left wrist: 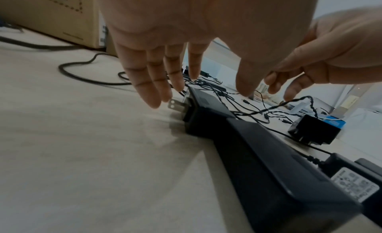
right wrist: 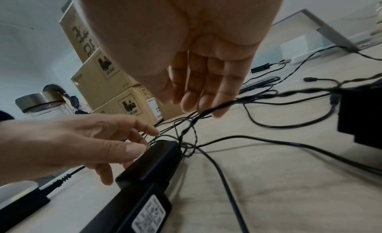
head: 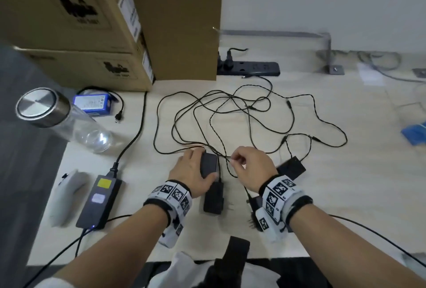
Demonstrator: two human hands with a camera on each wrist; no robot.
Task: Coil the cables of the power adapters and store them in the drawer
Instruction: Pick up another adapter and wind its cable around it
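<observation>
Several black power adapters lie near the front of the pale table [head: 322, 195], their thin black cables [head: 230, 114] tangled in loose loops behind them. My left hand [head: 206, 163] reaches over one adapter [head: 208, 164], fingers straight on its far side and thumb on its near side; in the left wrist view the fingers [left wrist: 157, 89] hover above that adapter [left wrist: 206, 109]. A second adapter [head: 214, 197] lies just in front of it. My right hand [head: 232, 160] pinches a thin cable [right wrist: 248, 99] just right of the first adapter. Behind my right wrist sits another adapter [head: 291, 167]. No drawer is in view.
Stacked cardboard boxes [head: 69, 22] fill the back left. A glass bottle [head: 62, 117], a blue battery pack [head: 92, 103], a large power brick [head: 99, 202] and a white controller [head: 66, 195] lie on the left. A power strip [head: 249, 68] sits at the back.
</observation>
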